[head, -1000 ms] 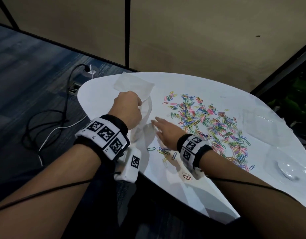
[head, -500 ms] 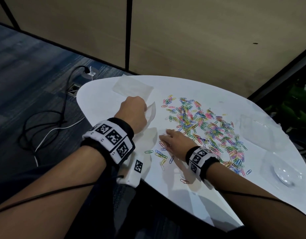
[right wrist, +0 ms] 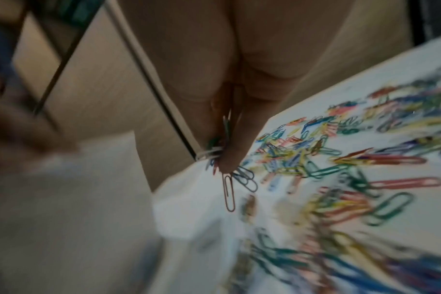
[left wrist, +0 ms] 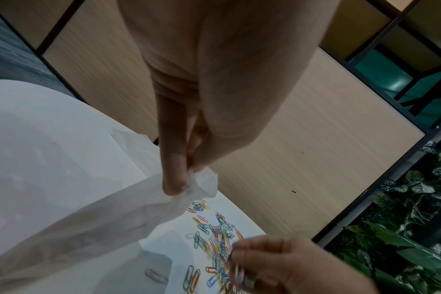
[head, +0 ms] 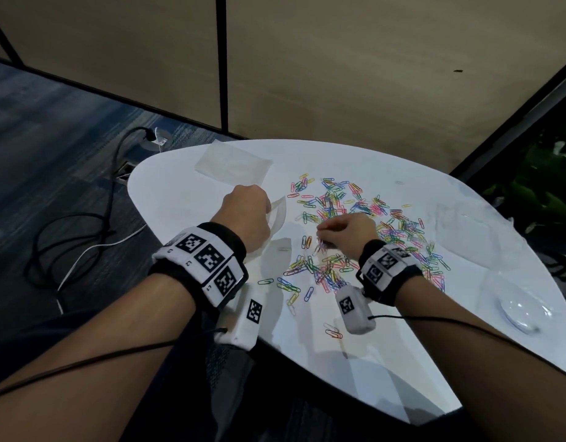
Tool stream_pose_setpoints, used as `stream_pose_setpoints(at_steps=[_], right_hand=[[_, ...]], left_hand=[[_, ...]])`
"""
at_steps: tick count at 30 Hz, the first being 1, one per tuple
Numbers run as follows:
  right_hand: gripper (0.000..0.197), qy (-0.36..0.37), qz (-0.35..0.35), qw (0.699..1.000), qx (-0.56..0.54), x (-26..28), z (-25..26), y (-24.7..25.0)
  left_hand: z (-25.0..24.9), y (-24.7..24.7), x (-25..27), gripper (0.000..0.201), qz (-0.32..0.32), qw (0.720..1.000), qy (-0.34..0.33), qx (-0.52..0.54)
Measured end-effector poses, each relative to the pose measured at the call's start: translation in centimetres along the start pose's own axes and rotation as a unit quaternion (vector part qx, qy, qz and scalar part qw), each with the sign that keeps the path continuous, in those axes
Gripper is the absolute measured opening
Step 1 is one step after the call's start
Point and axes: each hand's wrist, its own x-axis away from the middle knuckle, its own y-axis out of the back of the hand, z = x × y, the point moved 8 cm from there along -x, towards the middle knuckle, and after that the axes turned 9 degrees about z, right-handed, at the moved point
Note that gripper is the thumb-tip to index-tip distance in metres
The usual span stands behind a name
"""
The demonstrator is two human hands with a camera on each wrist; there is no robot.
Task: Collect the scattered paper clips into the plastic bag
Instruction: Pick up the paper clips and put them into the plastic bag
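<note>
Coloured paper clips [head: 364, 224] lie spread over the white table [head: 186, 199]. My left hand [head: 246, 212] pinches the rim of a clear plastic bag [head: 277, 213] and holds it up off the table; in the left wrist view the bag [left wrist: 101, 218] hangs down from the left hand [left wrist: 186, 179]. A little right of the bag, my right hand [head: 326, 234] is lifted just above the table and pinches a small bunch of clips [right wrist: 229, 171] that dangle from its fingertips [right wrist: 229, 159]. One clip [left wrist: 156, 275] shows through the bag's plastic.
A second clear bag [head: 232, 164] lies flat at the table's far left. More clear plastic [head: 473, 234] and a clear round lid [head: 524, 311] sit at the right. Cables [head: 84, 231] run over the floor to the left. A partition wall stands behind the table.
My right hand went from lying flat on the table to pinching a bunch of clips and lifting them. The left hand keeps holding the bag up.
</note>
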Motion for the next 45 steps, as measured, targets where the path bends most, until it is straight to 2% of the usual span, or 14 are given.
stream_pose_setpoints(at_steps=[2,5,7,10,14,16,20,24,27,33,37,39,41,45], right_hand=[[0.009,-0.001,0.011,0.984,-0.178,0.7,1.3,0.3],[0.022,0.01,0.062,0.93,-0.363,1.7,3.9,-1.0],[0.029,0.007,0.101,0.904,-0.416,2.2,5.2,-2.6],[0.027,-0.006,0.117,0.895,-0.431,2.6,5.8,-5.1],[0.008,-0.007,0.066,0.938,-0.34,2.7,5.5,-6.1],[0.012,-0.011,0.07,0.956,-0.285,2.5,5.5,-6.5],[0.035,0.006,0.076,0.981,-0.176,1.9,5.7,-7.4],[0.022,0.056,0.041,0.997,-0.037,2.0,6.6,-7.3],[0.021,0.081,0.031,0.996,0.018,1.8,7.7,-6.7],[0.025,0.096,0.026,0.995,0.01,2.1,8.5,-5.2],[0.026,0.14,-0.018,0.988,-0.062,2.5,8.7,-3.0],[0.029,0.123,-0.049,0.991,0.03,1.6,7.1,-2.2],[0.029,0.084,-0.014,0.978,0.191,0.8,4.8,-3.1],[0.053,0.052,0.173,0.913,0.365,0.7,-0.6,-8.8]], left_hand=[[0.0,-0.1,0.0,0.031,0.002,1.0,0.001,-0.003],[-0.1,-0.3,-0.1,0.029,0.004,1.0,0.001,0.006],[-0.2,-0.4,0.0,0.03,0.0,1.0,0.0,0.013],[-0.5,-0.7,-0.1,0.029,-0.005,1.0,-0.009,0.027],[-0.7,-0.8,-0.1,0.025,-0.013,0.999,-0.009,0.041],[-0.7,-0.6,-0.1,0.025,-0.019,0.999,-0.011,0.039],[-0.5,-0.7,-0.2,0.032,-0.014,0.999,-0.023,0.035],[-0.4,-0.7,-0.1,0.03,-0.009,0.999,-0.032,0.04],[-0.1,-0.5,-0.2,0.035,-0.01,0.998,-0.024,0.053],[0.4,0.4,-0.2,0.033,-0.033,0.998,-0.017,0.058],[1.1,0.9,0.0,0.031,-0.042,0.997,-0.011,0.056],[1.9,1.2,0.0,0.032,-0.042,0.997,-0.001,0.066],[2.7,1.5,-0.2,0.035,-0.04,0.996,0.009,0.075],[3.6,1.7,-0.5,0.034,-0.041,0.995,0.009,0.087]])
